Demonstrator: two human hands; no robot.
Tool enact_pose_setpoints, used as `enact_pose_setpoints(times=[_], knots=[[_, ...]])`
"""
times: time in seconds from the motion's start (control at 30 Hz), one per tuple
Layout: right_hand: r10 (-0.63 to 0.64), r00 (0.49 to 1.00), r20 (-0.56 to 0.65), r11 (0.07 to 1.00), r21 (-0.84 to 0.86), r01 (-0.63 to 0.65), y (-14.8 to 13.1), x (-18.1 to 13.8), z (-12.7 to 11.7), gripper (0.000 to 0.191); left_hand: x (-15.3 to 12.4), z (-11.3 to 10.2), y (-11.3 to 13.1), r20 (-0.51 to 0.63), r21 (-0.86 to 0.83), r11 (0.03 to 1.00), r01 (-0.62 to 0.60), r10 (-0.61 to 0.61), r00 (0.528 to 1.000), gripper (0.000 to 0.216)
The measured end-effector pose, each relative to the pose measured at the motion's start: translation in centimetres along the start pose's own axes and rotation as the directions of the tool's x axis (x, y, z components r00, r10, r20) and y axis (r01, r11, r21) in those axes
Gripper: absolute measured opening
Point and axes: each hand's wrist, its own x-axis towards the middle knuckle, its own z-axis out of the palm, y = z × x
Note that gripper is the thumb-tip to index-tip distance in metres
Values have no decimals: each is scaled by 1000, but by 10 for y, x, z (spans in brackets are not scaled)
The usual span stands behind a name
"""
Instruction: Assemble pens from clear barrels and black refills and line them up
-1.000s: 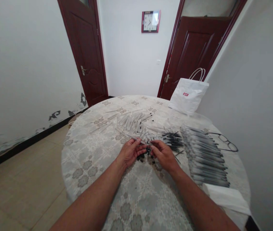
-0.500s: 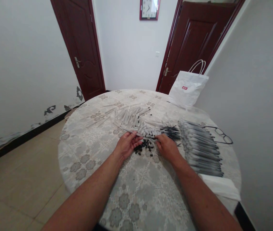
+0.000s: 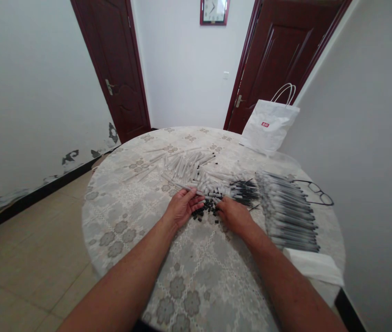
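Observation:
My left hand (image 3: 182, 207) is closed in a loose pinch on a thin whitish pen barrel (image 3: 179, 185), its fingertips beside the pile of small black plugs (image 3: 199, 213). My right hand (image 3: 235, 215) is at the right side of that pile, fingers bent down and together among the plugs; what they grip is hidden. Just beyond both hands lies a heap of white pen barrels (image 3: 185, 165) with small white pieces (image 3: 213, 184) in front. A bunch of thin black-tipped refills (image 3: 246, 191) rests past my right hand.
Many assembled-looking pens (image 3: 292, 216) lie in a row at the right. Eyeglasses (image 3: 318, 192) are beyond them, and a folded white cloth or bag (image 3: 315, 266) is nearer. A white paper bag (image 3: 270, 127) stands at the back right of the round, cloth-covered table (image 3: 119, 216).
My right hand has moved slightly left and down into the black plugs. My left hand has kept its place with the barrel. The view has tilted down a little.

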Motion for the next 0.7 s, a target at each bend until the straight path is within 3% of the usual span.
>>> enact_pose_setpoints(times=[0.1, 0.17, 0.27, 0.37, 0.57, 0.7], knots=[[-4, 999, -40, 1000, 7, 4, -1, 1, 4, 17, -1, 1, -1, -4, 14, 1000, 6, -6, 1000, 26], [-20, 991, -131, 997, 77, 30, 0, 1, 4, 17, -2, 1, 0, -8, 18, 1000, 7, -7, 1000, 27], [-2, 949, -315, 945, 309, 105, -2, 2, 3, 16, -3, 3, 0, -6, 20, 1000, 8, -8, 1000, 25], [97, 903, -418, 821, 546, 165, -8, 3, 2, 22, -5, 3, 1, 7, 21, 1000, 15, -15, 1000, 25], [210, 919, -333, 550, 817, 170, -24, 7, 9, 24, -7, 4, 0, 65, 30, 998, 48, -50, 997, 27], [272, 923, -272, 403, 903, 147, -26, 9, 13, 27, -6, 3, -1, 62, 26, 999, 42, -43, 997, 27]])
